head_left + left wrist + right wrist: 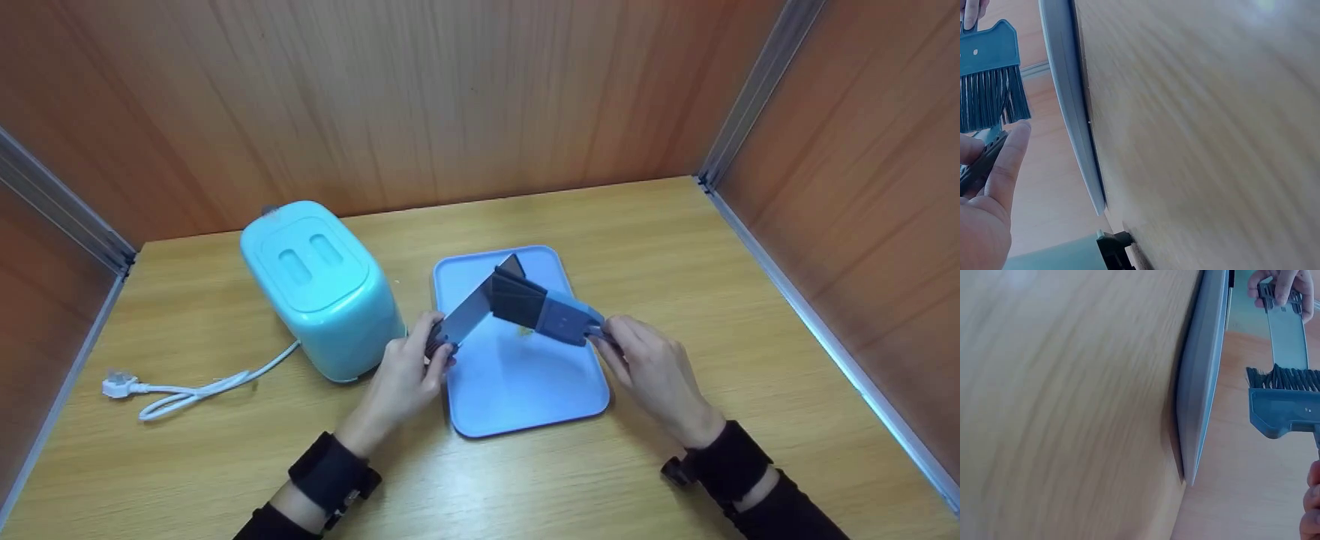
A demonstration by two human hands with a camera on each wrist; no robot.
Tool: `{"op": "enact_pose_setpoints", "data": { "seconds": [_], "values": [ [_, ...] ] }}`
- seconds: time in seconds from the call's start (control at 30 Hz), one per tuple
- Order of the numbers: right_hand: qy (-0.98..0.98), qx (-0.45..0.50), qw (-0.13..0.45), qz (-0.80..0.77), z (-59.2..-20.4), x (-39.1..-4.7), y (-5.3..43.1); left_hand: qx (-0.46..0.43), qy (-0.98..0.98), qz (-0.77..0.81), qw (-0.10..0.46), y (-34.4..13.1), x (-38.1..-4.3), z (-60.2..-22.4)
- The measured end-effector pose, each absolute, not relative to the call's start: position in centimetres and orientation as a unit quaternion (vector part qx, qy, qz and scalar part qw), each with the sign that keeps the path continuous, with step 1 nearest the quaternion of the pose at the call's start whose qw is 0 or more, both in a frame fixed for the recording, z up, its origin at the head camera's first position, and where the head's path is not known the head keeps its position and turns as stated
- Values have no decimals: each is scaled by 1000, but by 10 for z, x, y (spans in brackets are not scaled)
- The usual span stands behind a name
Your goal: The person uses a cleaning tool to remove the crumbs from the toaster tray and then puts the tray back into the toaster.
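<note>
By its dark slotted end, my left hand (409, 367) holds a flat metal crumb tray (466, 313) tilted above a blue serving tray (525, 409). My right hand (656, 367) grips the handle of a small blue brush (564, 319). Dark bristles (517, 298) point left and overlap the crumb tray's surface in the head view. In the right wrist view the bristles meet the lower end of the crumb tray (1288, 337). A few yellowish crumbs (525, 331) lie on the blue tray beneath the brush.
A turquoise toaster (352, 322) stands left of the blue tray, close to my left hand. Its white cord and plug (120, 385) lie looped on the wooden table (750, 300). Wooden panels (450, 97) enclose the table at the back and both sides.
</note>
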State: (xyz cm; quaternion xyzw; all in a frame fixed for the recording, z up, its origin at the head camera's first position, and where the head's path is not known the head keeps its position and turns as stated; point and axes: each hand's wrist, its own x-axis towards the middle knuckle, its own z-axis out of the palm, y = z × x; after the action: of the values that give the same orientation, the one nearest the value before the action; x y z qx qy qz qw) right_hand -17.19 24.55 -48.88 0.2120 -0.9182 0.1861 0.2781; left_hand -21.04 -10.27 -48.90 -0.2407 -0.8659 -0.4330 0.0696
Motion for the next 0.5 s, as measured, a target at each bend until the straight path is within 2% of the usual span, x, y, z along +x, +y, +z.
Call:
{"op": "enact_pose_setpoints", "data": {
  "seconds": [0.33,0.4,0.5],
  "values": [
    [-916,244,222,227,-490,-168,237,-239,-867,-432,65,-103,-211,-489],
    [-910,248,226,245,-487,-167,239,-239,-868,-431,65,-103,-211,-489],
    [-899,235,262,262,-482,-169,245,-238,-868,-430,68,-103,-211,-489]
  ]
}}
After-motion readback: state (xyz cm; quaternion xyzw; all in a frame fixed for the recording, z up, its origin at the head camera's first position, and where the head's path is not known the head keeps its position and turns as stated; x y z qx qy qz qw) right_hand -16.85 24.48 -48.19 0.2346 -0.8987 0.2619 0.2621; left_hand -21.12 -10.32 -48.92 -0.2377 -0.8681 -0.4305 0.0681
